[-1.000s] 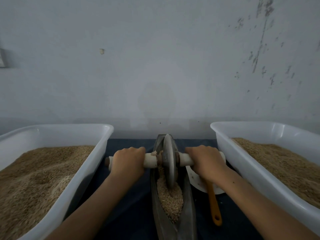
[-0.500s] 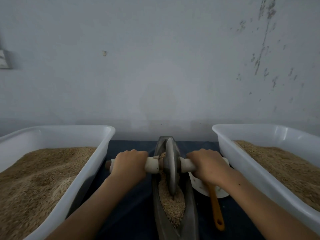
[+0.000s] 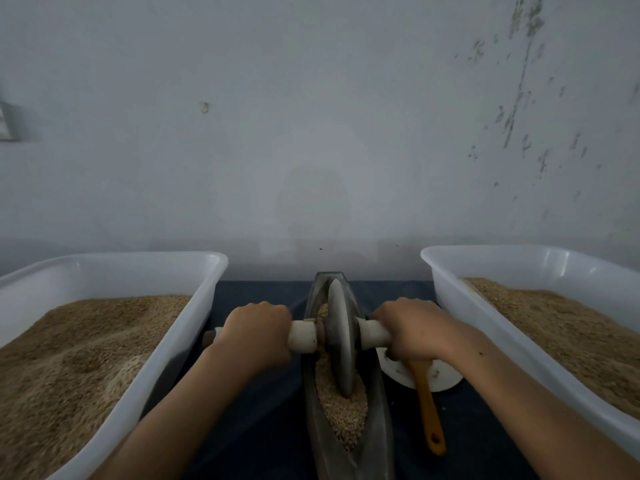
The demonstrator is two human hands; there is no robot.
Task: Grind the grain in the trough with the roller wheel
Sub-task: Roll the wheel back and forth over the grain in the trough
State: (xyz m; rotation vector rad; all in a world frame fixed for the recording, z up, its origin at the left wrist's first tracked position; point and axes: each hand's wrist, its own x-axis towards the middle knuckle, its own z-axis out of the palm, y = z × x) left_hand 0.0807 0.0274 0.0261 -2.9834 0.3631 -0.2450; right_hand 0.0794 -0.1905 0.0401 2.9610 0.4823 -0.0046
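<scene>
The roller wheel (image 3: 341, 339) stands upright on its edge inside the trough (image 3: 375, 420), its rim sunk into the grain (image 3: 341, 410) that fills the trough's channel, so that the narrow edge can crush kernels against the metal floor. A pale axle handle (image 3: 304, 336) sticks out to either side of the wheel. The left hand (image 3: 256, 336) wraps its curled fingers fully round the handle left of the wheel, and the right hand (image 3: 412, 329) grips the handle right of it in the same way, probably to keep the disc vertical. Just right of the trough lies an orange-handled scoop (image 3: 427, 407). Further out, left of the trough, sits a white tub (image 3: 194, 327) of grain; another tub (image 3: 446, 289) sits to its right.
</scene>
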